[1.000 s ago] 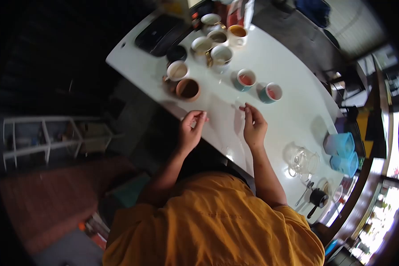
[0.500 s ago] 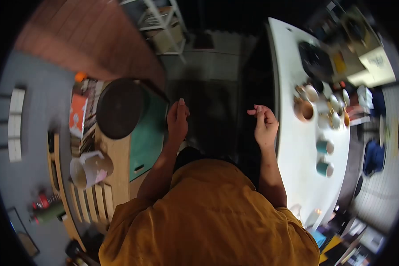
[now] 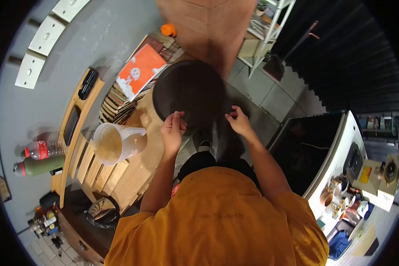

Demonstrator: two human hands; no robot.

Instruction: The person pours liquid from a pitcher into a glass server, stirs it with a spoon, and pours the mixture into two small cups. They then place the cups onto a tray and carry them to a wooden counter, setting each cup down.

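My left hand (image 3: pixel 173 129) is raised near the front edge of a round dark stool-like disc (image 3: pixel 189 92), its fingers curled in and the thumb against them, with nothing visible in it. To the right, over the floor, my right hand (image 3: pixel 240 122) has its fingers bent but apart and holds nothing. Left of my left hand, a translucent pitcher (image 3: pixel 133 142) lies or leans on a wooden slatted surface (image 3: pixel 142 170). Behind the pitcher stands a row of books or records (image 3: pixel 115 105) with an orange-and-white cover (image 3: pixel 139 71) on top.
A plastic bottle (image 3: pixel 42 150) and a green bottle (image 3: pixel 40 166) are at far left. An electric kettle (image 3: pixel 103 213) is lower left. On the right is a white-edged counter (image 3: pixel 330 155) with cups. A white rack (image 3: pixel 268 42) and a dustpan (image 3: pixel 275 67) are at the back.
The view has swung left, so the disc is now ahead of my hands and the white counter has shifted to the lower right. Both hands remain raised, with no object in view in them.
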